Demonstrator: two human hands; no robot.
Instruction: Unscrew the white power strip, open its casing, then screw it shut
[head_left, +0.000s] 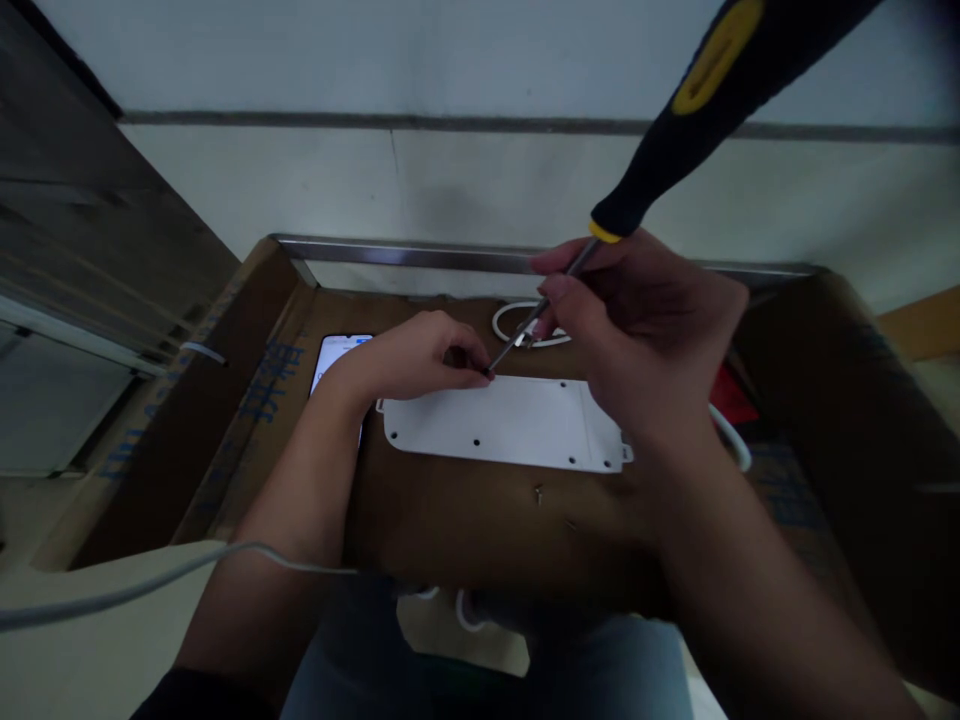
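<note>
My right hand [637,320] pinches the metal shaft of a screwdriver [675,130] with a black and yellow handle. The handle points up to the right, and the shaft slants down to the left. At its tip, the fingertips of my left hand [435,355] are pinched together; whatever is between them is too small to make out. Below both hands lies a long white plastic panel [517,425], flat, with several dark screw holes along its edges. My left hand rests over its far left edge. Two small screws [538,495] lie on the cardboard just in front.
Brown cardboard [442,510] lines the work surface, with raised sides left and right. A lit phone [337,350] lies partly under my left forearm. Behind the panel is a coiled white cable [506,315]. Something red [733,395] is at the right. A metal rail [405,252] runs along the back.
</note>
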